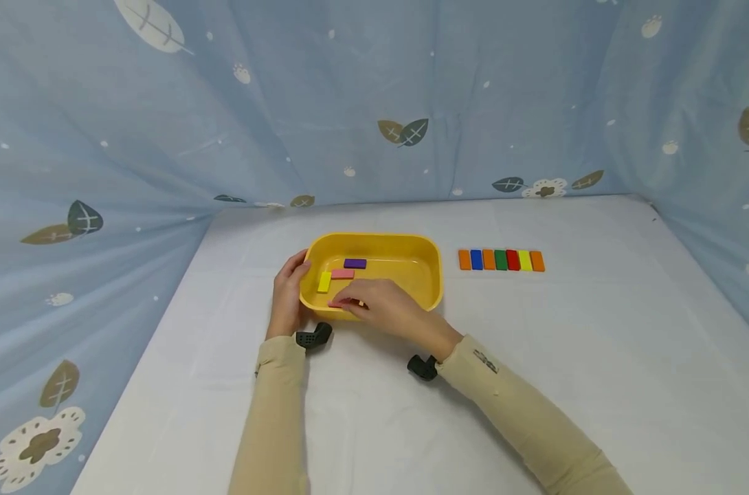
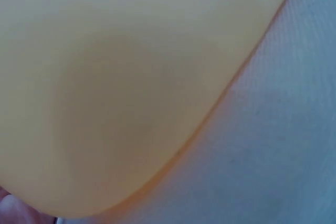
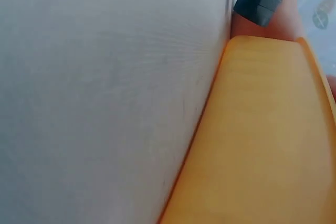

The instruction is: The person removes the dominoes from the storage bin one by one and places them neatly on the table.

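While the left hand [image 1: 284,295] holds the left end of the yellow bin [image 1: 405,275] with its fingers bent around the outside, the right hand [image 1: 383,302] reaches over the near wall. Its thumb and fingertips are drawn nearly together and pinch a pink block [image 1: 334,304], located inside the bin near the front-left corner; whether the block touches the floor cannot be determined.

Handling: the block is probably light, stiff and smooth—hard to damage, but liable to slip or pivot under an off-centre pinch. Grasp it across its narrow width, near mid-length. The bin is likely light plastic and slides easily; steady it at the rim or end wall.

Orientation: the visible part of the held block runs left to right, roughly parallel to the bin's long axis. The second pink block [image 1: 342,273] and the purple block [image 1: 354,263] lie likewise—the yellow block [image 1: 324,282] points front to back.
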A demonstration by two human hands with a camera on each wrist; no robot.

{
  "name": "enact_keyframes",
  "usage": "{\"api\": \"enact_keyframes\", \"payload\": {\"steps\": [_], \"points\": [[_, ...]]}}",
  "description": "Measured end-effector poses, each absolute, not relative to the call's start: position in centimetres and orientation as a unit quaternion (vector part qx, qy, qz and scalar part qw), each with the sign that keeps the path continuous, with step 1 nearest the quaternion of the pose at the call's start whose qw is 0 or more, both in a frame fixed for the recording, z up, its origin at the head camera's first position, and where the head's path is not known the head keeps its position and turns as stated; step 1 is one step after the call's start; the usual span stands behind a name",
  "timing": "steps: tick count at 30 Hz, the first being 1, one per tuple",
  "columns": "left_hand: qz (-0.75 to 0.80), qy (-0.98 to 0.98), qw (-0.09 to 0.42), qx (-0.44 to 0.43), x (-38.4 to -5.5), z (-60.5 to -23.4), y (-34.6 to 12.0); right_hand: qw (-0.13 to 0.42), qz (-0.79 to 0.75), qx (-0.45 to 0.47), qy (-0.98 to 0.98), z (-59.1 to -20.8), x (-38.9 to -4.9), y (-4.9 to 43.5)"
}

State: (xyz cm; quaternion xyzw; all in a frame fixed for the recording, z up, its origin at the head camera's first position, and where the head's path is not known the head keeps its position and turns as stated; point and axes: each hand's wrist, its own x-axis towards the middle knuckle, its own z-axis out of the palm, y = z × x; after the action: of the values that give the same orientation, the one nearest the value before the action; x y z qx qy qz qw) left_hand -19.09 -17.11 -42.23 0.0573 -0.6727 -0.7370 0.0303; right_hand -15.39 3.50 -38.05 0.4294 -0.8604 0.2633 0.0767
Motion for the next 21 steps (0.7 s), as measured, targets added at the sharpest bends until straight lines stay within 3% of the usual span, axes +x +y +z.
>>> {"api": "enact_keyframes", "payload": {"steps": [21], "points": [[-0.731,-0.680,0.022,0.056,-18.1,-40.3,-16.5,0.161,0.246,0.342,-0.893,-36.6,-15.8,9.3]]}}
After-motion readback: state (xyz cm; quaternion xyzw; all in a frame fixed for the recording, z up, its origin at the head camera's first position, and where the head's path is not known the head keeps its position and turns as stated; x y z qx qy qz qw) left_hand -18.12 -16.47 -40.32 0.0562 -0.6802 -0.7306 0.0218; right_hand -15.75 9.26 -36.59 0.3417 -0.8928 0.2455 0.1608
